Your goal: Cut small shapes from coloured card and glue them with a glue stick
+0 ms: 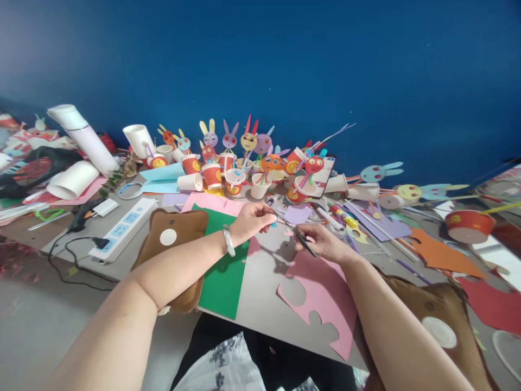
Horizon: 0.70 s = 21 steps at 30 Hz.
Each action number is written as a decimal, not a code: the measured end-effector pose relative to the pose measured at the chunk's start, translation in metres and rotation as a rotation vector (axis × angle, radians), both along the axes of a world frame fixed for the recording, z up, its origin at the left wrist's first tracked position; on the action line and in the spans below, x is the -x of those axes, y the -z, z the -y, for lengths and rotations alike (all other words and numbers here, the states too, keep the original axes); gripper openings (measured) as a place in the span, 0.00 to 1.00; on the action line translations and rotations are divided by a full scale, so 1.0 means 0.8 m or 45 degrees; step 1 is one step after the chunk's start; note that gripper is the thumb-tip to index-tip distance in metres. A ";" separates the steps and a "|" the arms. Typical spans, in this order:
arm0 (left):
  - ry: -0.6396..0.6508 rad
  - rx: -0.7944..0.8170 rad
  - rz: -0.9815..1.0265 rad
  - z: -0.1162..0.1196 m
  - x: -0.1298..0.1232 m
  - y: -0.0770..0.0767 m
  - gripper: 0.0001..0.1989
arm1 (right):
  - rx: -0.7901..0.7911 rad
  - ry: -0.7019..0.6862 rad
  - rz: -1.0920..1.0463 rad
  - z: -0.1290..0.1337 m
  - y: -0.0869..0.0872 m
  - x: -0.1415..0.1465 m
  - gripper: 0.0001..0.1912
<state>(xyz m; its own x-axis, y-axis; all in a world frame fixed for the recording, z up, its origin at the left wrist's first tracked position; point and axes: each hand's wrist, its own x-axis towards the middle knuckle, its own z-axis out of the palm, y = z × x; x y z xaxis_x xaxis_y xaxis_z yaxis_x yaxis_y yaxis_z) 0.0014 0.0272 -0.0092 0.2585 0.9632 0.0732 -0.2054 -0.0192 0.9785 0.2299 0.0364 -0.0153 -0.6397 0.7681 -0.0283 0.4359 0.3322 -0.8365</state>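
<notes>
My left hand [255,221], with a pale bangle [229,240] at its wrist, pinches a small blue paper piece [274,221] over the middle of the table. Just to the right, my right hand [321,243] is closed around dark-handled scissors [304,242], whose thin tips point toward the blue piece. Whether the blades touch it is too small to tell. Below my right hand lies a pink sheet [321,298] with rounded cut-outs. A green sheet [223,279] lies under my left forearm.
Paper cups [212,176] bearing rabbit-faced paper figures [248,142] line the blue wall. At left are a white power strip [126,225] with black cables and a brown cushion [173,233]. Another brown cushion [427,304] and an orange sheet [443,254] lie right. A phone [324,176] leans behind.
</notes>
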 end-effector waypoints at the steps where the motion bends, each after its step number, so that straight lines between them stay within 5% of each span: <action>1: 0.000 -0.002 -0.003 0.000 0.000 0.000 0.06 | -0.003 0.005 0.005 0.000 0.000 0.000 0.24; 13: 0.026 -0.013 -0.041 -0.003 0.001 0.005 0.07 | 0.013 0.044 0.024 -0.001 -0.004 -0.002 0.22; 21: 0.050 0.038 -0.032 0.000 -0.001 0.004 0.09 | 0.006 0.415 -0.253 0.007 -0.001 0.018 0.22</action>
